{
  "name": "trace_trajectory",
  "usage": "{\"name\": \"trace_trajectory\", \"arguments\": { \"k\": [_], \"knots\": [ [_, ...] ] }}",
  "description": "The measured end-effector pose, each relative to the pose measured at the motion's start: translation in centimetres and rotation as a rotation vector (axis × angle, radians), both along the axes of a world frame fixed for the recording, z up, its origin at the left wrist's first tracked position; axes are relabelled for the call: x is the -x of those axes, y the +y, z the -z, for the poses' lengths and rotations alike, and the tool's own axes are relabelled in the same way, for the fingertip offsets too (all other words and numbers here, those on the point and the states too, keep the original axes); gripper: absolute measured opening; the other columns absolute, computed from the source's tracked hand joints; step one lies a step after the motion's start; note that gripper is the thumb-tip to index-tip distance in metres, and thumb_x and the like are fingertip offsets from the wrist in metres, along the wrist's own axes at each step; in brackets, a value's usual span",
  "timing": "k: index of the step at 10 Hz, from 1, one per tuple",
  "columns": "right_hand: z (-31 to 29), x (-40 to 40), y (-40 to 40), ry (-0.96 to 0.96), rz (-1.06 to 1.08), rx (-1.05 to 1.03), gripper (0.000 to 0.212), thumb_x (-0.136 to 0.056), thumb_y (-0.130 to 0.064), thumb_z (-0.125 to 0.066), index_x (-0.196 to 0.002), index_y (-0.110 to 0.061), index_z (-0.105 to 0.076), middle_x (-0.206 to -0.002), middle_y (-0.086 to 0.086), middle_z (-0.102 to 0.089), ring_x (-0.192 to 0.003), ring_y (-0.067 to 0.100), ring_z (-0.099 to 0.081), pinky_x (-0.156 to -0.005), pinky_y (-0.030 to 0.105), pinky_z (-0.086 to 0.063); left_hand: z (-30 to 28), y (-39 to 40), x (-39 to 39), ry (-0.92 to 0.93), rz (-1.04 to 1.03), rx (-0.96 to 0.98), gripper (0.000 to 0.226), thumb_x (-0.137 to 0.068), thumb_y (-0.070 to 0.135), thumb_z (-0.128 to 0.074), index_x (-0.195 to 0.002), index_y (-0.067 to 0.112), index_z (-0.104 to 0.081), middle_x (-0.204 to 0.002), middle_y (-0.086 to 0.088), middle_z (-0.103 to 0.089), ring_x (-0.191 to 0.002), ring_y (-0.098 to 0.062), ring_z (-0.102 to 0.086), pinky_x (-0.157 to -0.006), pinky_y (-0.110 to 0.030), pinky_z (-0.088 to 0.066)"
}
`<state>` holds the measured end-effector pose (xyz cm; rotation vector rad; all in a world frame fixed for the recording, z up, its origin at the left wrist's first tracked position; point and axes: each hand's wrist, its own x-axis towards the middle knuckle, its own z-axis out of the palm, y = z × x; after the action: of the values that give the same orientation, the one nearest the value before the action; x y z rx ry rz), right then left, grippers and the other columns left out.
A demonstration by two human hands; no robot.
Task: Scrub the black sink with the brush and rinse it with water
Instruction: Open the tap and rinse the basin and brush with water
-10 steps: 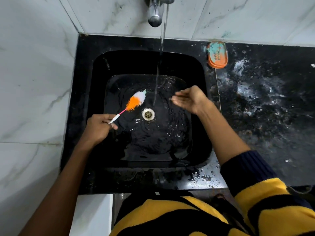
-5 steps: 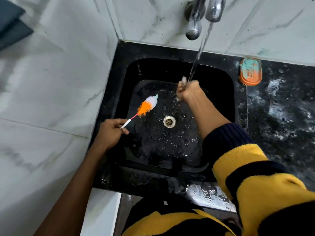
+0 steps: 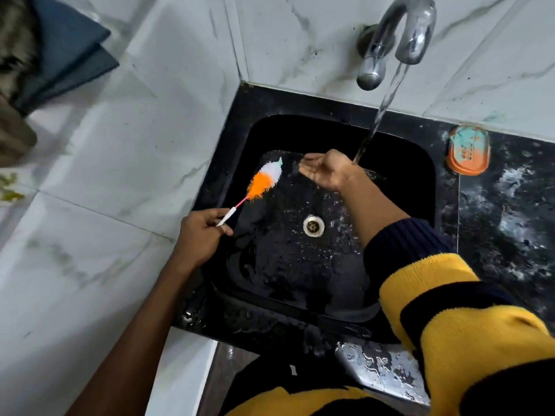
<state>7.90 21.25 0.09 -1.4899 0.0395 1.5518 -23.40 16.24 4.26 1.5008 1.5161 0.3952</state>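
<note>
- The left hand [image 3: 199, 239] pinches the thin handle of the brush [image 3: 260, 183], whose orange and white bristles point up and away over the back left of the black sink [image 3: 399, 163].
- The right hand [image 3: 327, 172] is held open and cupped, palm up, at the edge of the stream of water [image 3: 379, 115] falling from the tap [image 3: 399, 34].
- The drain [image 3: 313, 226] sits in the wet sink floor between the two forearms.
- An orange soap dish [image 3: 468, 150] rests on the black counter [image 3: 507, 205] to the right.
- Half a second earlier the right hand was curled in a fist under the stream; now its fingers are spread open. The brush has barely moved.
</note>
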Motion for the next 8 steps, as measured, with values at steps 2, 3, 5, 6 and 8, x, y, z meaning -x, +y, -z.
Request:
{"name": "trace_trajectory", "arguments": {
  "k": [2,3,5,6,8],
  "knots": [
    [-2.1,-0.4,0.6,-0.351,-0.375,0.086,0.023,-0.093,-0.007,-0.037,-0.081,-0.014,-0.055,-0.076,0.004,-0.053,-0.06,0.017,-0.051,-0.055,0.03,-0.048,0.5,-0.7,0.5,0.021,-0.014,0.077,0.039,-0.08,0.001,-0.068,-0.109,0.026,-0.075,-0.079,0.001,-0.075,-0.056,-0.009,-0.057,-0.063,-0.027,-0.046],
    [-2.1,-1.2,0.5,-0.529,-0.401,0.071,0.014,-0.089,-0.015,-0.046,-0.091,-0.01,-0.059,-0.099,0.011,-0.06,-0.083,0.03,-0.061,-0.074,0.039,-0.054,0.9,-1.1,0.4,0.018,-0.02,0.102,0.04,-0.079,-0.001,-0.068,-0.109,0.023,-0.075,-0.08,-0.002,-0.075,-0.054,-0.011,-0.055,-0.062,-0.027,-0.045],
    [0.5,-3.4,-1.6,-0.697,-0.492,0.185,0.045,-0.091,-0.03,-0.042,-0.133,-0.018,-0.054,-0.134,0.003,-0.054,-0.116,0.019,-0.057,-0.074,0.027,-0.049,1.5,-1.4,0.6,0.023,-0.031,0.112,0.039,-0.078,0.001,-0.068,-0.11,0.024,-0.075,-0.082,-0.004,-0.075,-0.051,-0.011,-0.053,-0.056,-0.025,-0.042],
    [4.3,-5.2,-2.3,-0.623,-0.378,0.169,0.014,-0.083,-0.037,-0.049,-0.092,-0.033,-0.06,-0.102,-0.012,-0.063,-0.084,0.007,-0.061,-0.061,0.025,-0.051,1.3,-1.5,0.5,0.026,-0.029,0.087,0.039,-0.08,0.001,-0.067,-0.11,0.024,-0.075,-0.079,-0.003,-0.075,-0.047,-0.009,-0.05,-0.054,-0.025,-0.041],
    [-1.6,-1.7,-2.9,-0.297,0.034,0.082,0.018,-0.098,-0.019,-0.036,-0.091,-0.012,-0.05,-0.081,0.006,-0.053,-0.063,0.015,-0.05,-0.052,0.028,-0.047,0.2,-1.6,0.3,0.011,-0.023,0.014,0.039,-0.082,0.001,-0.063,-0.111,0.024,-0.074,-0.077,-0.001,-0.074,-0.043,-0.002,-0.048,-0.054,-0.024,-0.04]
  ]
}}
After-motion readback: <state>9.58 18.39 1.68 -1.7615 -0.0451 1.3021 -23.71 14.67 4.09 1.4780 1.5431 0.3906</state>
